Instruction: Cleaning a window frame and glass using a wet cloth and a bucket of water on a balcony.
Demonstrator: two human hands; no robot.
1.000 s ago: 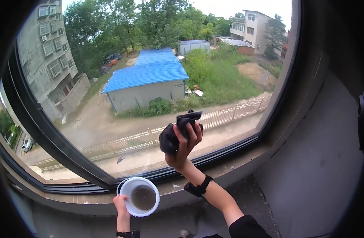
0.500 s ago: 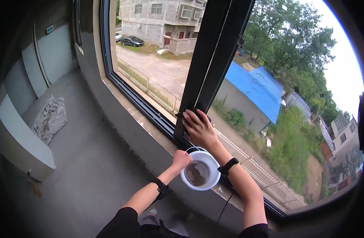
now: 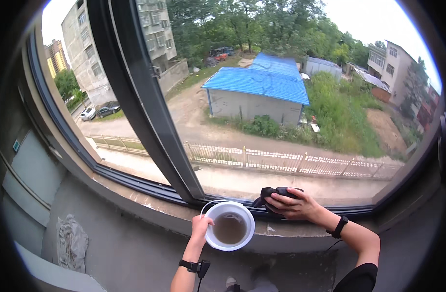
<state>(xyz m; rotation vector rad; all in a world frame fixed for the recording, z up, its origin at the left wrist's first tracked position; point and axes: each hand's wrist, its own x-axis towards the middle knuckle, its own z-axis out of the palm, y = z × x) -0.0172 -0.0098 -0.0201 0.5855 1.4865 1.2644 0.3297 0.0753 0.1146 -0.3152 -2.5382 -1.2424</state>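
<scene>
Still midway: right hand [image 3: 295,205] clamped on dark crumpled cloth [image 3: 274,193], pressed to black window frame [image 3: 150,126] bottom rail. Left hand [image 3: 201,228] fingers closed on rim of white round plastic bucket [image 3: 230,226], water murky brown. Glass above unwiped, as far as visible.

Crumpled black cloth [image 3: 274,194], white bucket [image 3: 230,227]

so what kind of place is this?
Probably an upper-floor room in an unfinished or bare building: raw concrete wall and sill, and a dark-framed window overlooking rooftops. The right hand presses a dark cloth there; the left hand holds a white bucket.
</scene>
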